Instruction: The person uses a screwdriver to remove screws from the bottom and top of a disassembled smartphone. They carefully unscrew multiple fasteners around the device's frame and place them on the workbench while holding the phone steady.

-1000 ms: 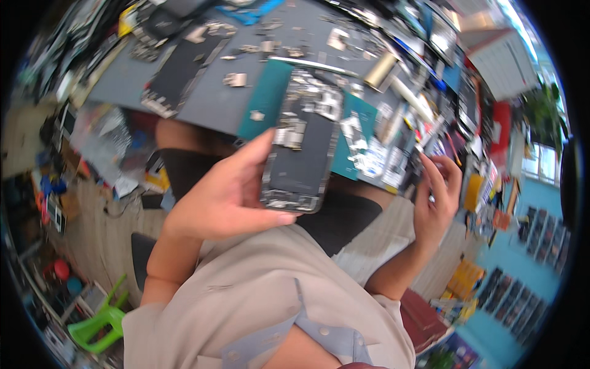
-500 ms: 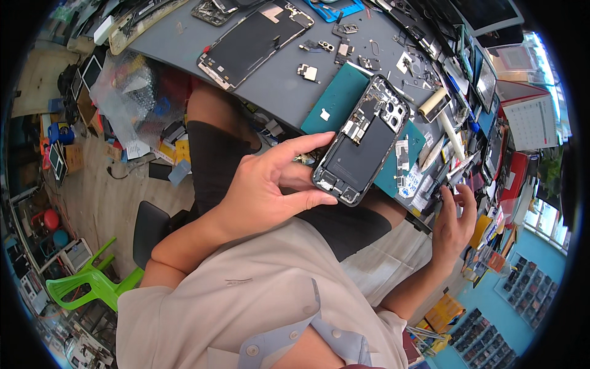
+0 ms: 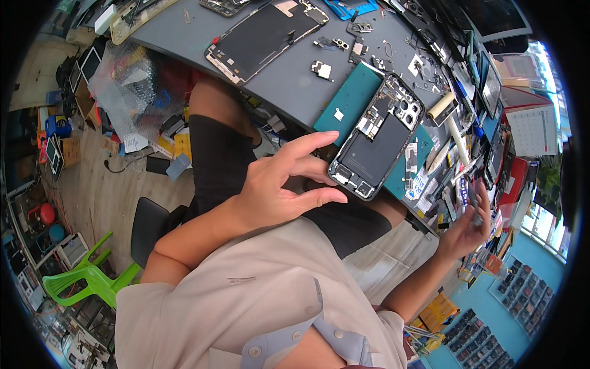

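Observation:
An opened phone (image 3: 376, 144) shows its black battery, circuit board and camera lenses. It lies tilted over the teal mat (image 3: 344, 98), its lower end reaching past the desk's near edge. My left hand (image 3: 276, 181) is spread beside that lower end. Index finger and thumb stand apart from the frame; the middle fingertip is close to its corner, and whether it touches I cannot tell. At the right, my right hand (image 3: 468, 229) is half curled and blurred around a small greyish thing (image 3: 477, 214) too smeared to name.
A detached phone screen (image 3: 264, 43) lies on the grey desk (image 3: 283, 86), near small parts such as a metal-plated piece (image 3: 322, 70). Tools and a hammer-like tool (image 3: 455, 136) crowd the right side. A green chair (image 3: 83, 280) stands at the lower left.
My left fingers have parted from the phone they gripped. The phone appears slightly further right. My right hand has moved right, its fingers curling around a small thing.

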Demonstrator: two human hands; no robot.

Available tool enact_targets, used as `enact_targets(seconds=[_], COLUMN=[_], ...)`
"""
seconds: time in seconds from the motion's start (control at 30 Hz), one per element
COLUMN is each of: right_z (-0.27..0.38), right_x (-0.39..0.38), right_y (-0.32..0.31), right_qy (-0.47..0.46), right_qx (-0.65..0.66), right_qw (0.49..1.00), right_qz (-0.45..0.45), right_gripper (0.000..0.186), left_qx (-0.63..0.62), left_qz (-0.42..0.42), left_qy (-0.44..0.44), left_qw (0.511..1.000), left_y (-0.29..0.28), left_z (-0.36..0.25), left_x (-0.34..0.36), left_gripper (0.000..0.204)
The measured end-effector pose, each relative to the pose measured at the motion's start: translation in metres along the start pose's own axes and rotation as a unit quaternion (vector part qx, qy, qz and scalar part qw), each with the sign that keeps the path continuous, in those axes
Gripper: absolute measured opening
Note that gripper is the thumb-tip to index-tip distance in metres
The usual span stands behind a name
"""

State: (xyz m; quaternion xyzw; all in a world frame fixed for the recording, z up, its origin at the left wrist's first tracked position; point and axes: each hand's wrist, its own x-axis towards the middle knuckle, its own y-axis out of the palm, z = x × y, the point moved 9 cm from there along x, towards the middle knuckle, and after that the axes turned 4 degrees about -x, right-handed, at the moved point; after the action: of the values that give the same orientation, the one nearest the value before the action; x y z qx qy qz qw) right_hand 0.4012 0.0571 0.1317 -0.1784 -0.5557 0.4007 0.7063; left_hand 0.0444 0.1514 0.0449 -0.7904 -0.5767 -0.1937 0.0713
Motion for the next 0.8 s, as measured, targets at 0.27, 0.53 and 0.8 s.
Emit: enact_targets(seconds=[0.27,0.53,0.8], right_z=[-0.008,0.100,0.149], right_x=[0.010,0.039,0.050], right_y=[-0.029,0.064,0.130], right_qy=[0.211,0.215,0.234], right_qx=[0.245,0.371,0.361], right_qw=[0.924,0.900,0.903], right_qz=[-0.203,-0.086,-0.001], right_gripper=[0.031,0.039,0.036], left_qx=[0.062,0.196,0.223], left_qz=[-0.012,-0.014,0.012], left_qy=[0.092,0.185,0.198], left_qw=[0.994,0.963,0.954], left_y=[-0.031,-0.038,-0.035], left_z=[-0.016,-0.030,-0.017], left_x=[0.004,0.035,0.041], left_gripper=[0.041,0.029,0.031])
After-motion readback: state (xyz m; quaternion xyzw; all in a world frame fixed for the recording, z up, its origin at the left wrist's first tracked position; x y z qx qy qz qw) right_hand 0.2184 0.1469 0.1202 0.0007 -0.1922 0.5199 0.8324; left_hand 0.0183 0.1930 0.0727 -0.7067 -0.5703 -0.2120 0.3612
